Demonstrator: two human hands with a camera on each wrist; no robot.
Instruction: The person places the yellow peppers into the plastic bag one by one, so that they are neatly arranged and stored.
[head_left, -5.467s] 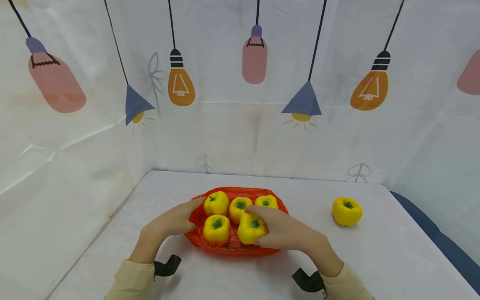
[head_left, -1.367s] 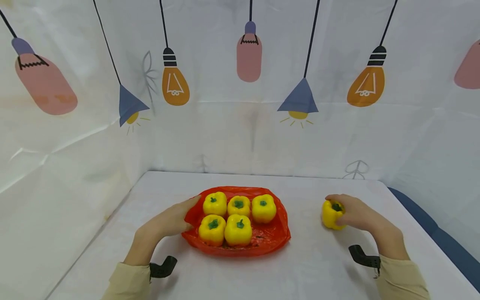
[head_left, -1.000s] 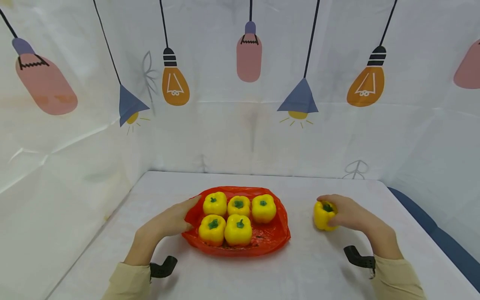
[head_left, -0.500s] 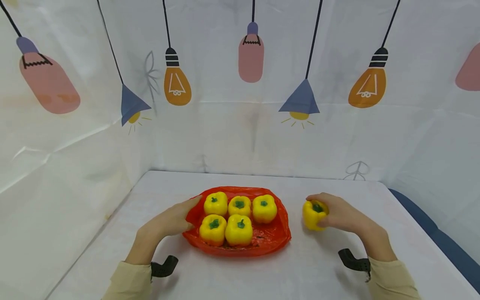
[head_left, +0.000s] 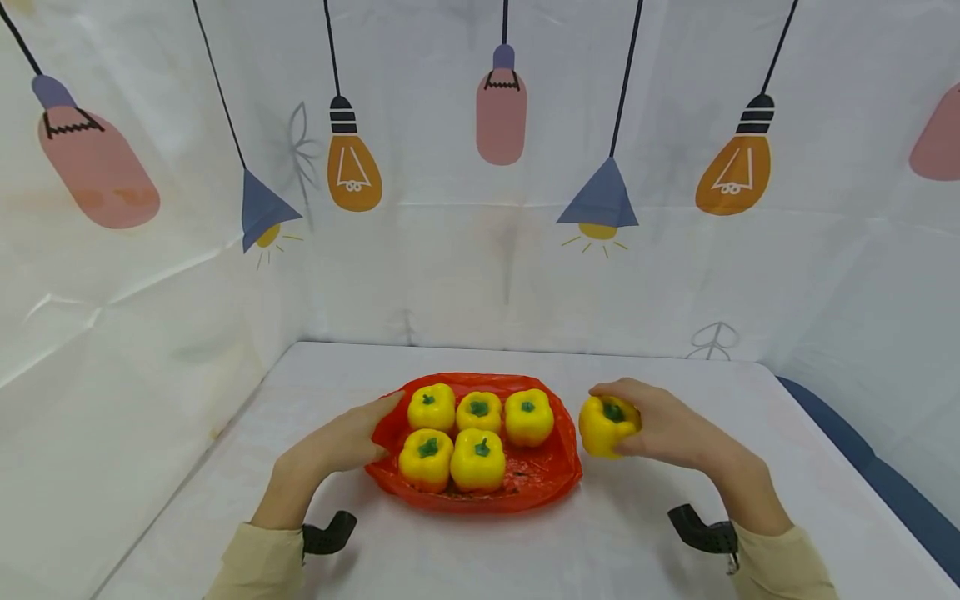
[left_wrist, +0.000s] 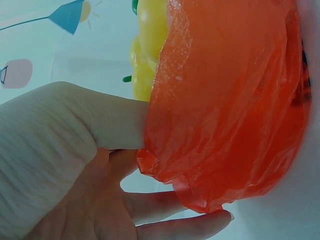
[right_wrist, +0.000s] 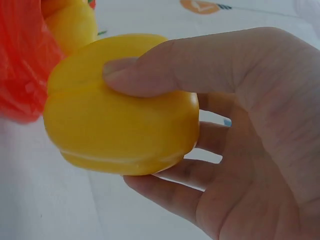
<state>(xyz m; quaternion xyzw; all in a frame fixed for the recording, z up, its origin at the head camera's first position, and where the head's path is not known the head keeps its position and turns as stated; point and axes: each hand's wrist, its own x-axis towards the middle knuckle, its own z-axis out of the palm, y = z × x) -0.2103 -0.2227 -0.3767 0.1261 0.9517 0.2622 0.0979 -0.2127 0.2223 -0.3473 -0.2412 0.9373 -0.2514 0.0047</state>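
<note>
A red plastic bag [head_left: 542, 477] lies spread on the table with its mouth upward. Inside it stand yellow bell peppers [head_left: 472, 471], two in front and three behind, stems mostly up. At the bag's left side, my left hand [head_left: 337, 440] holds the rim; the left wrist view has the thumb at the plastic edge [left_wrist: 225, 110] and fingers beneath. My right hand [head_left: 675, 427] grips another yellow bell pepper [head_left: 600, 429] just right of the bag. Thumb and fingers wrap that pepper [right_wrist: 120, 120] from opposite sides in the right wrist view.
The white table [head_left: 450, 558] ends at a back wall sheet [head_left: 450, 283] printed with hanging lamps. A dark blue curved object [head_left: 825, 425] shows past the table's right edge. Each wrist wears a black camera mount [head_left: 330, 533].
My right hand, earlier on a pepper in the bag, took hold of the lone pepper at the right and carried it left to beside the bag. My left hand stays at the rim.
</note>
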